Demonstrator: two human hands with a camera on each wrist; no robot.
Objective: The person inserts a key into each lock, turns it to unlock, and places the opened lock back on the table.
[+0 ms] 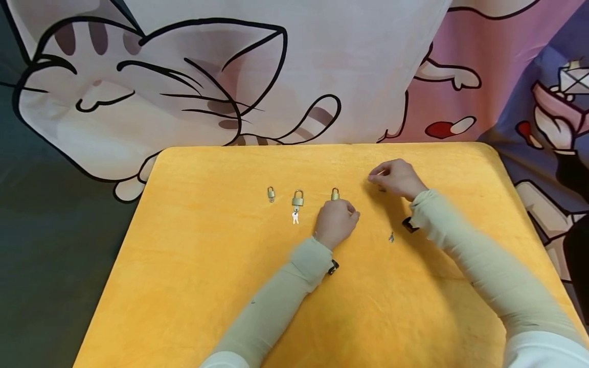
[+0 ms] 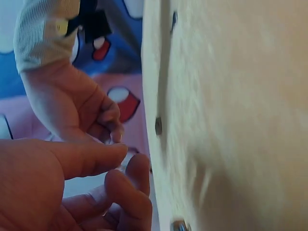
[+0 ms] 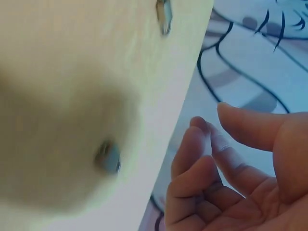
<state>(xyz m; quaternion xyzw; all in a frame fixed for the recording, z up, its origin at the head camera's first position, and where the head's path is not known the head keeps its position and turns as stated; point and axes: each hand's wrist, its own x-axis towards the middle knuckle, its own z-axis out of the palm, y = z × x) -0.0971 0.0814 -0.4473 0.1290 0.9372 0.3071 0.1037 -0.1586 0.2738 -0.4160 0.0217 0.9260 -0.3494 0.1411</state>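
My left hand (image 1: 337,222) hovers in front of a brass padlock (image 1: 335,194), hiding its lower part in the head view. Its thumb and loosely bent fingers (image 2: 127,192) hold nothing in the left wrist view. To the right, my right hand (image 1: 397,176) is raised over the table beside a small, blurred padlock (image 3: 109,157), mostly covered by the hand in the head view. A gap shows between the right thumb (image 3: 248,126) and fingers, with nothing in it. Nearer the front lies a small set of keys (image 1: 391,237).
On the left stand a small padlock (image 1: 271,193) and a larger padlock (image 1: 297,199) with silver keys (image 1: 295,217) at its bottom. Everything lies on a yellow table (image 1: 221,286) whose far edge meets a printed cartoon cloth (image 1: 359,66).
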